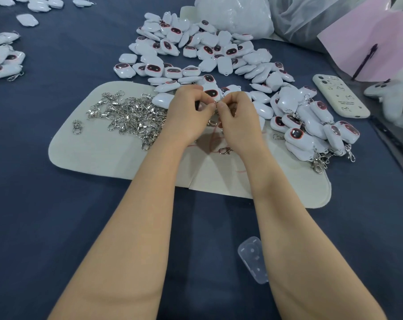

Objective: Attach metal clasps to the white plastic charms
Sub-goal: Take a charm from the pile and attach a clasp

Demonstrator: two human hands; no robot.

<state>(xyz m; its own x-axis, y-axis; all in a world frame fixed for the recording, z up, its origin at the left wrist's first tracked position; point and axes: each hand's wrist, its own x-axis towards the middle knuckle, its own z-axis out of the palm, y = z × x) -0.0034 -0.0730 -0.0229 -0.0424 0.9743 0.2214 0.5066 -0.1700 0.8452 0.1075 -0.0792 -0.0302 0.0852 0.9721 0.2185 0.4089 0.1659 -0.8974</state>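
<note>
Both hands are raised just above the far edge of the mat, fingertips meeting. The left hand (191,112) and right hand (238,116) have curled fingers and together pinch a small metal clasp (216,103) between thumbs and forefingers. Part of the clasp hangs below the fingers. Whether a charm is also held cannot be told; one charm shows directly behind the fingertips.

Work surface: a table covered in blue cloth (57,204). A cream felt mat (92,153) lies on it under the hands.

- Loose clasps (131,114): a tangled silver heap on the left half of the mat, with a single piece apart at its left end.
- White charms (195,47): a broad pile beyond the mat, many showing a dark face with a red rim.
- Finished charms (311,130): a stack at the right end of the mat, with clasps trailing from it.
- More charms lie at the far left of the cloth.

Surroundings: a phone (340,95) lies face down to the right of the piles. A white plastic bag (235,12) sits behind the charms. A pink sheet (369,31) with a pen (365,61) lies at far right. A clear plastic case (252,257) rests on the cloth beside the right forearm.
</note>
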